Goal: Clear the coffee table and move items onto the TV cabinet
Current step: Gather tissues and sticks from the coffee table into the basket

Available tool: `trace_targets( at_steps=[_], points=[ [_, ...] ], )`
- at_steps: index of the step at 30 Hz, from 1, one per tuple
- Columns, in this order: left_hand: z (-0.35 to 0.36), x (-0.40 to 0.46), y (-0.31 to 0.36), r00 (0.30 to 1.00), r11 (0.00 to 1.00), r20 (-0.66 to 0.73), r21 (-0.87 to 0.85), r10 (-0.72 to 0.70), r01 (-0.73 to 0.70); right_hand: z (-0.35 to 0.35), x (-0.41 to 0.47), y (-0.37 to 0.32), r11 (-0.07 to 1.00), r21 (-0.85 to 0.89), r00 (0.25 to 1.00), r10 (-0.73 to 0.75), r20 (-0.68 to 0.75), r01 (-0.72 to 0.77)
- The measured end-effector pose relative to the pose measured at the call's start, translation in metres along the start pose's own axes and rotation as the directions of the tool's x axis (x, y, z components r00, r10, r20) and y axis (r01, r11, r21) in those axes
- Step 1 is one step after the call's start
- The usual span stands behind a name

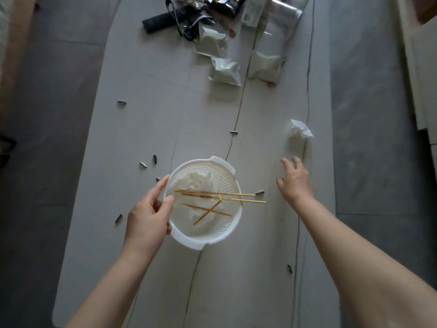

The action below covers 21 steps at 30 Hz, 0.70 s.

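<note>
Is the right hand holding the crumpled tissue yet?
No. The right hand hovers with fingers spread, short of the crumpled tissue, which lies untouched on the coffee table.

Pale coffee table (142, 114), long, thin dark lines running along its length. Near middle, a white colander (227, 178); can't tell if it sits on the top or is lifted. Sunflower seeds scattered: some just left of it (143, 165), one far left (121, 103), one mid-table (233, 132), one near right (289, 269). Crumpled tissue (299, 132) toward the right edge. Far end: three clear white-filled packets (225, 69), a black remote (158, 21), dark snack wrappers (224, 4).
</note>
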State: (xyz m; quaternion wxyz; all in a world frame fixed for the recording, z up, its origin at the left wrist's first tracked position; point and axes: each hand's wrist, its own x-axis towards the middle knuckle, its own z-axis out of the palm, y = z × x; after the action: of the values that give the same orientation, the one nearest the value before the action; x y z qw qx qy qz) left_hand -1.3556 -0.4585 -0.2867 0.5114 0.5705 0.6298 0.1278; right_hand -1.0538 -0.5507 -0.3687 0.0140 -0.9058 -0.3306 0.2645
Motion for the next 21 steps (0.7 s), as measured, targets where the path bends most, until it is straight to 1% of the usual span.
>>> trace_targets(
  at_steps=[3, 6, 8, 10, 11, 13, 14, 15, 17, 19, 20, 21],
  points=[
    [0.012, 0.015, 0.006, 1.0, 1.0, 0.006, 0.003, 0.003, -0.003, -0.021, 0.049, -0.001, 0.995, -0.049, 0.996, 0.084, -0.008, -0.084],
    [0.021, 0.029, 0.008, 1.0, 1.0, 0.002, -0.012, 0.01, -0.01, -0.031, 0.09, -0.004, 0.989, -0.116, 0.996, 0.09, 0.009, -0.088],
    [0.025, 0.035, 0.009, 1.0, 1.0, -0.002, -0.017, 0.024, -0.024, -0.029, 0.107, -0.005, 0.987, -0.142, 0.994, 0.089, 0.066, -0.079],
    [0.027, 0.038, 0.011, 1.0, 1.0, 0.0, -0.01, 0.026, -0.026, -0.02, 0.109, -0.003, 0.984, -0.174, 0.994, 0.05, 0.102, -0.031],
    [0.028, 0.038, 0.012, 1.0, 1.0, -0.001, -0.008, 0.021, -0.021, -0.014, 0.104, -0.001, 0.981, -0.191, 0.997, 0.001, 0.073, 0.013],
    [0.03, 0.036, 0.015, 1.0, 1.0, -0.004, -0.014, 0.008, -0.008, -0.004, 0.084, 0.004, 0.979, -0.172, 0.992, -0.122, -0.043, 0.113],
    [0.031, 0.035, 0.017, 1.0, 1.0, -0.005, -0.013, 0.004, -0.004, 0.0, 0.073, 0.007, 0.982, -0.12, 0.985, -0.156, -0.077, 0.146],
    [0.032, 0.033, 0.02, 1.0, 1.0, -0.003, -0.007, 0.001, -0.001, 0.002, 0.061, 0.008, 0.988, -0.043, 0.985, -0.154, -0.083, 0.151],
    [0.034, 0.03, 0.023, 1.0, 1.0, -0.004, 0.002, -0.012, 0.012, -0.001, 0.038, 0.005, 0.982, 0.165, 0.995, -0.078, -0.068, 0.088],
    [0.036, 0.027, 0.023, 0.999, 1.0, -0.013, 0.008, -0.029, 0.029, -0.015, 0.015, -0.004, 0.91, 0.414, 0.992, 0.018, -0.121, 0.034],
    [0.036, 0.024, 0.023, 0.999, 0.999, -0.019, 0.012, -0.034, 0.035, -0.025, 0.002, -0.01, 0.855, 0.516, 0.983, 0.045, -0.179, 0.055],
    [0.037, 0.021, 0.024, 0.999, 0.999, -0.024, 0.016, -0.037, 0.037, -0.036, -0.012, -0.018, 0.815, 0.567, 0.968, 0.031, -0.25, 0.12]
  ],
)
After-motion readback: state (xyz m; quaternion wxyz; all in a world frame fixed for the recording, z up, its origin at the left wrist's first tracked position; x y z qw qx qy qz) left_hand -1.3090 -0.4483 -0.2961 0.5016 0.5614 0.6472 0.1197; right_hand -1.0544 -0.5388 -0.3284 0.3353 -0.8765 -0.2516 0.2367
